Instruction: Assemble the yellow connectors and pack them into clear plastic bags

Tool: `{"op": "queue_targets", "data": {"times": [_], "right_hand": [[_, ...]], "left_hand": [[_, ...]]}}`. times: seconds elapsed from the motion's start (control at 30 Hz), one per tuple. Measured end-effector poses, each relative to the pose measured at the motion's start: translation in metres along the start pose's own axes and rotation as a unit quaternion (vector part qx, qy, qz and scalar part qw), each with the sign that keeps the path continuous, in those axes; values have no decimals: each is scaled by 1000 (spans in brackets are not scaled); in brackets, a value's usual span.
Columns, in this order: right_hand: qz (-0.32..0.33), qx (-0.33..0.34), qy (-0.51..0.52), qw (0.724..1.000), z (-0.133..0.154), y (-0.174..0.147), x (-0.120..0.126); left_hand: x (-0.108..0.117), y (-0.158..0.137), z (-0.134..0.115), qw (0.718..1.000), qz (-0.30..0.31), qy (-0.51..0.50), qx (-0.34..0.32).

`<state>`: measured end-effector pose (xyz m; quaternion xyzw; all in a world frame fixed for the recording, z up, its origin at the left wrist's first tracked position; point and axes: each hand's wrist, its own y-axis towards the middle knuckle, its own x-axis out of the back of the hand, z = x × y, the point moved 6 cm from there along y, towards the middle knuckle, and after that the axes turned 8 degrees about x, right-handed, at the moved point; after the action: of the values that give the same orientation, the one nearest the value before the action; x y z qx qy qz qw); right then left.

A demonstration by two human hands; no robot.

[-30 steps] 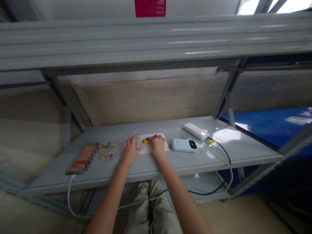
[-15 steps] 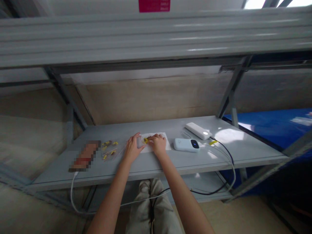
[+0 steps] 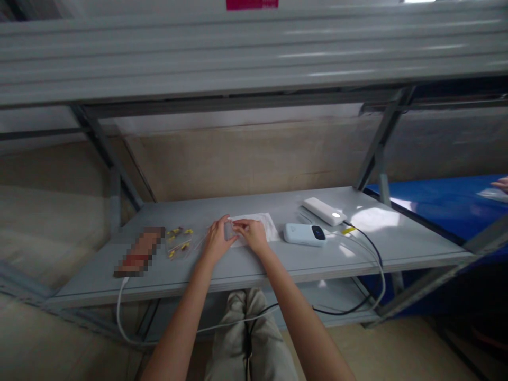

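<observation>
My left hand (image 3: 217, 241) is curved, thumb and fingers around the edge of a small clear plastic bag or box (image 3: 229, 230); I cannot tell which. My right hand (image 3: 253, 234) has its fingertips pinched together at the right side of this clear thing. What they hold, if anything, is hidden. Beneath my right hand lies a white sheet (image 3: 270, 226), like tissue or cloth, with a crumpled right part. Left of my left hand, a clear plastic bag (image 3: 180, 243) with several small yellow and dark pieces rests on the grey shelf (image 3: 246, 272).
A pixelated phone-like thing (image 3: 141, 251) with a white cable lies at the left. To the right are a pale blue device (image 3: 304, 234) with a dark display and a white power bank (image 3: 323, 211). Cables hang over the front edge. At far right, another person's hand (image 3: 502, 184) shows above a blue surface.
My right hand has shifted slightly left, closer to my left hand. The yellow and dark pieces between my hands are out of sight. Another person's hand has appeared at far right.
</observation>
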<state>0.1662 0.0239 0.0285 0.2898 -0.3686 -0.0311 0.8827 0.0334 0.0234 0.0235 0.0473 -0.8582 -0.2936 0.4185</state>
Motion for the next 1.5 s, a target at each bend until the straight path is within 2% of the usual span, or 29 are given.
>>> {"op": "queue_targets", "data": {"times": [0.07,0.13,0.3,0.57,0.8,0.93,1.03,1.2,1.37,1.5], "right_hand": [[-27,-12,-59,998,1,-1,6],[-26,-30,-136,990,1,-3,9],[59,-29,-232,971,2,-4,2],[32,-53,-215,975,-6,-3,2],[45,-44,-218,974,-5,-3,1],[13,-29,-146,989,-3,1,3],[24,-7,-92,995,1,3,0],[-17,-54,-133,989,-4,0,8],[69,-4,-166,984,2,-3,-5],[58,-30,-181,981,1,-4,-2]], "left_hand": [[2,1,0,1000,-9,0,2],[3,1,1,1000,-16,1,6],[3,2,4,1000,-24,0,8],[0,1,5,1000,-8,3,8],[-1,2,5,1000,4,10,12],[-3,1,4,1000,11,16,9],[-5,0,4,1000,17,21,2],[3,2,6,999,-33,15,15],[10,3,8,997,-65,11,29],[9,3,7,998,-61,15,26]]}}
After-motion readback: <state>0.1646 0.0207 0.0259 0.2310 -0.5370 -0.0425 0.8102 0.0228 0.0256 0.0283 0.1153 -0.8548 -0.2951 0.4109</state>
